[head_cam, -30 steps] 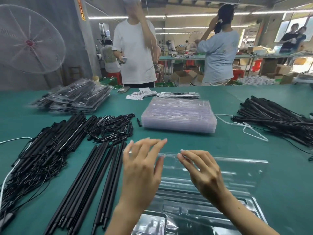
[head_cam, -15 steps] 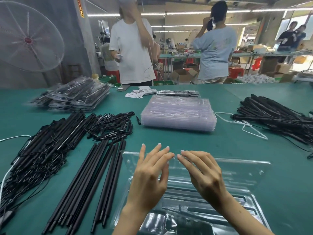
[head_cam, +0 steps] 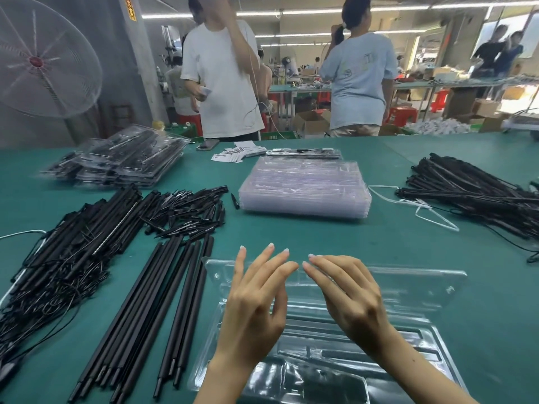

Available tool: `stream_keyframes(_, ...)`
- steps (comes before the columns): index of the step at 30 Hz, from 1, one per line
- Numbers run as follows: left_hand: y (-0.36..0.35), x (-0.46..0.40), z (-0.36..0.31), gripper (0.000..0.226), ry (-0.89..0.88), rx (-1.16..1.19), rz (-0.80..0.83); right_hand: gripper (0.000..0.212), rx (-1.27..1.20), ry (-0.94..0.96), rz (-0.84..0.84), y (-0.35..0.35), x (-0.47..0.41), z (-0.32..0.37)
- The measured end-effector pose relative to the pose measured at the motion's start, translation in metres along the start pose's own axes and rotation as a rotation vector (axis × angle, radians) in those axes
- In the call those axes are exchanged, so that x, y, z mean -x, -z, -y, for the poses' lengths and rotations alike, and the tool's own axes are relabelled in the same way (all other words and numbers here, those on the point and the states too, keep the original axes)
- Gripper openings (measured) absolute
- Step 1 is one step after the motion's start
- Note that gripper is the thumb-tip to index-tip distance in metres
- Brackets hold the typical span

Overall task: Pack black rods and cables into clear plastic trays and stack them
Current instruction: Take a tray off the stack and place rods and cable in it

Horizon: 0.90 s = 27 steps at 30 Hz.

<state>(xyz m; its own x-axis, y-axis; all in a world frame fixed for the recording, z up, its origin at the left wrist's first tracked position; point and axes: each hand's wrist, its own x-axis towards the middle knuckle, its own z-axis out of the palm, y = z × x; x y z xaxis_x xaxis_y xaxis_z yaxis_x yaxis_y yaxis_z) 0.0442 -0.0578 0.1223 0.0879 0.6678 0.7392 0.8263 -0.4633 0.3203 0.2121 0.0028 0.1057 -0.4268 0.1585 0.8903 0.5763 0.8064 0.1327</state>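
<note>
An open clear plastic tray [head_cam: 423, 290] lies on the green table in front of me, its lid folded back toward the far side. My left hand [head_cam: 256, 304] and my right hand [head_cam: 347, 298] hover over it, fingers spread, fingertips almost meeting, holding nothing. A row of long black rods [head_cam: 151, 310] lies just left of the tray. Further left is a heap of black cables [head_cam: 52, 266]. Short black pieces [head_cam: 186, 211] are piled beyond the rods.
A stack of empty clear trays [head_cam: 306, 188] sits mid-table. Filled trays [head_cam: 116, 158] are stacked at the far left. Another black rod-and-cable pile [head_cam: 472, 196] lies at the right, with a white wire [head_cam: 420, 211] beside it. Two people stand past the table's far edge.
My left hand moved right and slightly forward over the tray, so its fingertips now nearly touch those of my right hand. The view shifted a little.
</note>
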Motion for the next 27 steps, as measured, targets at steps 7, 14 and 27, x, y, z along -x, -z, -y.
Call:
stream_keyframes(7,-0.0003,0.0000,-0.0012,0.036,0.013,0.005,0.013,0.032,-0.011,-0.003,0.007,-0.0004,0.0013,-0.0011)
stream_keyframes(14,-0.0013,0.0005,-0.0024,0.034,0.019,-0.007,0.002,0.030,-0.011,-0.005,0.002,-0.0008,0.0017,-0.0004)
stream_keyframes(27,-0.0004,0.0064,-0.0037,0.029,0.005,0.045,-0.011,0.028,-0.013,-0.014,0.038,0.0042,0.0001,0.0028)
